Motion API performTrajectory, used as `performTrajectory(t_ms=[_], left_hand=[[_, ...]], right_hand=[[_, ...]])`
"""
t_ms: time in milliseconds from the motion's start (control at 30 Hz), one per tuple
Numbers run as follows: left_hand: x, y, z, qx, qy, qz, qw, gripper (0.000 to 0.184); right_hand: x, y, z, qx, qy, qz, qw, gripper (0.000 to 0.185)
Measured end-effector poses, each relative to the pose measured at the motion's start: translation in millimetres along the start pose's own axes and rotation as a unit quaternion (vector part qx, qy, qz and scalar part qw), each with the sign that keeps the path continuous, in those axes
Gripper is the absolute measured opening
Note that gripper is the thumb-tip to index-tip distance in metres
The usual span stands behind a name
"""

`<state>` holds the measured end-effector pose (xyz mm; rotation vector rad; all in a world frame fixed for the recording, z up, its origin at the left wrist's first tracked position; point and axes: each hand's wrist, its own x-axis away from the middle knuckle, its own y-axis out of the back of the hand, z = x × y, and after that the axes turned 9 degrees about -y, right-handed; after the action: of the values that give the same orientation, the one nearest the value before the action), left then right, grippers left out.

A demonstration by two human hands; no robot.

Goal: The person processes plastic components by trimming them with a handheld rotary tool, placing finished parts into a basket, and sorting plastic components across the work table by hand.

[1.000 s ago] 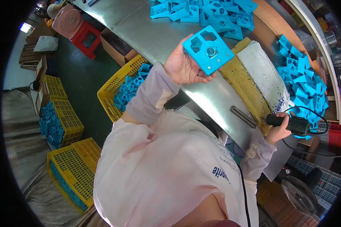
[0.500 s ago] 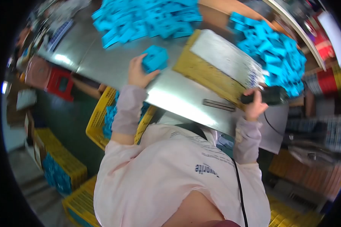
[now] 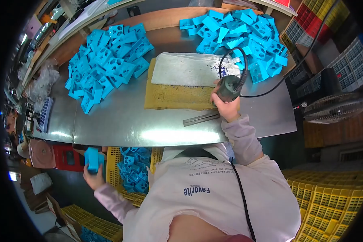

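My left hand [image 3: 94, 178], out past the table's front edge at the left, is closed on a blue plastic part [image 3: 92, 158], a boxy piece held upright beside the yellow crate. My right hand [image 3: 227, 108] grips a dark corded power tool [image 3: 230, 87] over the right end of a yellow pad [image 3: 169, 98]; the tool's working end is hidden. A folded white cloth [image 3: 181, 69] with dark specks covers the pad's back part. Just in front of the pad lies a slotted metal bar [image 3: 200, 119].
Heaps of blue parts sit on the metal table [image 3: 121, 125], one pile [image 3: 105, 60] at left and another pile [image 3: 246, 36] at back right. A yellow crate [image 3: 114, 165] holding more parts stands below the front edge. The tool's black cable [image 3: 278, 85] runs right, near a fan [image 3: 332, 107].
My left hand has carried the blue part from above the table leftward and down, beyond the front edge. The view has turned; my right hand still holds the tool near the pad's right end.
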<state>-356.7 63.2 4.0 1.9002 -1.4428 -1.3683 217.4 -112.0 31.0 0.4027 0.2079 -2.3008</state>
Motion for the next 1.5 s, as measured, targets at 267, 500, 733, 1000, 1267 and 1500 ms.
performTrajectory(t_ms=[267, 500, 733, 1000, 1267, 1500], left_hand=[[-49, 17, -84, -0.191, -0.120, 0.070, 0.972, 0.105], [-76, -139, -403, 0.233, -0.566, 0.203, 0.764, 0.045], [-23, -260, -608, 0.379, -0.713, 0.235, 0.541, 0.041], [57, -271, -693, 0.140, -0.826, 0.282, 0.468, 0.058], [34, -262, -626, 0.174, -0.711, 0.318, 0.603, 0.037], [-13, -189, -460, 0.315, -0.594, 0.259, 0.693, 0.031]], right_hand=[[0, -2, 1, -0.086, -0.022, -0.050, 0.995, 0.032], [16, 12, -20, 0.013, 0.027, 0.018, 0.999, 0.040], [22, 17, 7, -0.064, 0.012, 0.021, 0.998, 0.044], [22, 27, 1, -0.049, 0.014, 0.036, 0.998, 0.040], [22, 34, -4, -0.093, 0.024, 0.033, 0.995, 0.041], [21, 25, -7, -0.143, 0.041, -0.058, 0.987, 0.050]])
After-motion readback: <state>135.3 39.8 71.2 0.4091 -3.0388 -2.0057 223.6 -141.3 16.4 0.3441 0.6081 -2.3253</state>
